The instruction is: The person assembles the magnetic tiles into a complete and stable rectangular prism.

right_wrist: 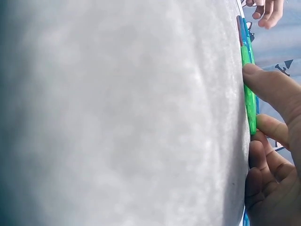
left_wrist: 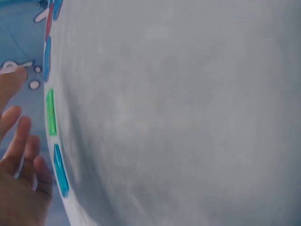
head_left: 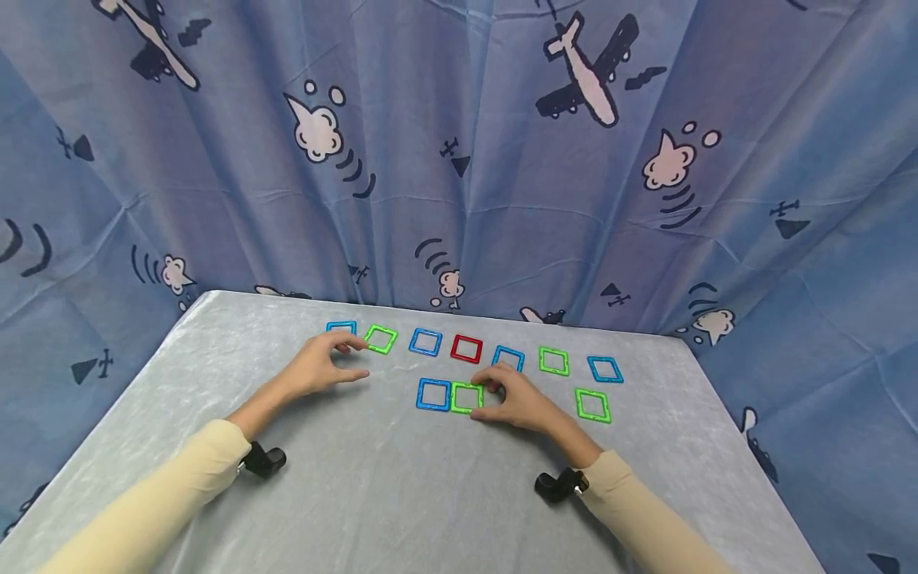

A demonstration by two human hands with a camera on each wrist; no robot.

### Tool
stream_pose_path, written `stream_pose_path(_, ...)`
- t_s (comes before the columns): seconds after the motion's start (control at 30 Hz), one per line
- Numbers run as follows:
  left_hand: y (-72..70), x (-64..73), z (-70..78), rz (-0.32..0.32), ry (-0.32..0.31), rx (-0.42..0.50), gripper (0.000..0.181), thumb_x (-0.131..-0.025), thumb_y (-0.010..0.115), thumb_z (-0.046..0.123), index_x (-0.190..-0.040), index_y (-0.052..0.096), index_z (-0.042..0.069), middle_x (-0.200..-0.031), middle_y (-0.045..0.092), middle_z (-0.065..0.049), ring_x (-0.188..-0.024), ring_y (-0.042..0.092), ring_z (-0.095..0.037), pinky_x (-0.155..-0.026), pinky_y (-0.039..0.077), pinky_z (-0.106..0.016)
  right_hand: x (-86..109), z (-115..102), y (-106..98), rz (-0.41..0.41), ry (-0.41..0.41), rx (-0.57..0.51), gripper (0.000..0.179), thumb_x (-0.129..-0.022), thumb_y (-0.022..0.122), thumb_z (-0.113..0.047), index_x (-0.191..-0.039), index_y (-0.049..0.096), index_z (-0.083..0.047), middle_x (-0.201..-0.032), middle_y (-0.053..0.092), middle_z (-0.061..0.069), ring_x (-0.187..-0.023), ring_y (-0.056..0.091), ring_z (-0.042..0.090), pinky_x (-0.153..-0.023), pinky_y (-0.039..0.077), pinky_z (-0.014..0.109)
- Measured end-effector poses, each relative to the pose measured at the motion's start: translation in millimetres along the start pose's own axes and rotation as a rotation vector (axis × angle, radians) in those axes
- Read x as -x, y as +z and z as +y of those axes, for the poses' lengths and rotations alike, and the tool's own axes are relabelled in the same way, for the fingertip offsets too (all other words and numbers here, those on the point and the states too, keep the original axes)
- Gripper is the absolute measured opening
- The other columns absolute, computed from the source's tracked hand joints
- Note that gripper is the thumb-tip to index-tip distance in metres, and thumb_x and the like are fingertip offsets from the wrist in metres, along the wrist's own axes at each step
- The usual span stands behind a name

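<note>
My right hand [head_left: 525, 402] pinches a green square magnetic tile [head_left: 468, 385] by its edges, between thumb and index finger. That tile lies flat on the table, its left edge against a blue square tile [head_left: 433, 395]. In the right wrist view, the thumb rests on the green tile [right_wrist: 249, 108] and a fingertip touches its end. The left hand [head_left: 321, 367] holds nothing, its thumb and fingers spread apart above the table. Closest to its fingertips is another green tile [head_left: 381, 340]; a blue tile [head_left: 341, 327] lies partly hidden behind it.
Along the back, a row continues with a blue tile [head_left: 425, 342], a red tile [head_left: 467, 348], a blue tile [head_left: 509, 353] partly behind the right hand, a green tile [head_left: 554, 361] and a blue tile [head_left: 606, 369]. Another green tile [head_left: 593, 405] lies right on the grey-covered table [head_left: 373, 494].
</note>
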State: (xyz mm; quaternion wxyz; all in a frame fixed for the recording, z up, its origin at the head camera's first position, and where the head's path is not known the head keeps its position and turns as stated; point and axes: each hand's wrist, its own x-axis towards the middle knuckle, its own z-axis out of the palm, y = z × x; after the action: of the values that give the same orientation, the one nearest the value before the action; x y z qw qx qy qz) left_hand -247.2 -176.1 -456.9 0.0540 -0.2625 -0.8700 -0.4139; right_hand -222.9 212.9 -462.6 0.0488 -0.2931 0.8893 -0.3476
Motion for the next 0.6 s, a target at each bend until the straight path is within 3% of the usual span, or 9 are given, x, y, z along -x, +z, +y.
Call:
stream_pose_path(0.2,-10.9,-1.8,-16.5,0.061,-0.051,0.031,0.047,-0.080,0.089,0.013,-0.120,0.070,-0.002,-0.113,0.070,-0.018,-0.100,0.063,-0.038,-0.088,0.050,-0.052,0.6,0.9,0.3,0.000,0.002,0.002,0.049,-0.079,0.091,-0.026,-0.119,0.070,-0.007,-0.106,0.059,0.002,-0.094,0.054,0.019,-0.083,0.048,0.036)
stream_pose_path(0.6,-33.9,-7.4,-41.7,0.054,-0.209,-0.006,0.041,-0.084,0.087,0.019,-0.118,0.072,0.001,-0.110,0.069,-0.018,-0.095,0.063,-0.032,-0.085,0.049,-0.047,0.2,0.8,-0.1,0.000,-0.003,0.006,0.050,-0.079,0.091,-0.023,-0.120,0.069,-0.006,-0.107,0.059,0.004,-0.094,0.054,0.019,-0.084,0.048,0.036)
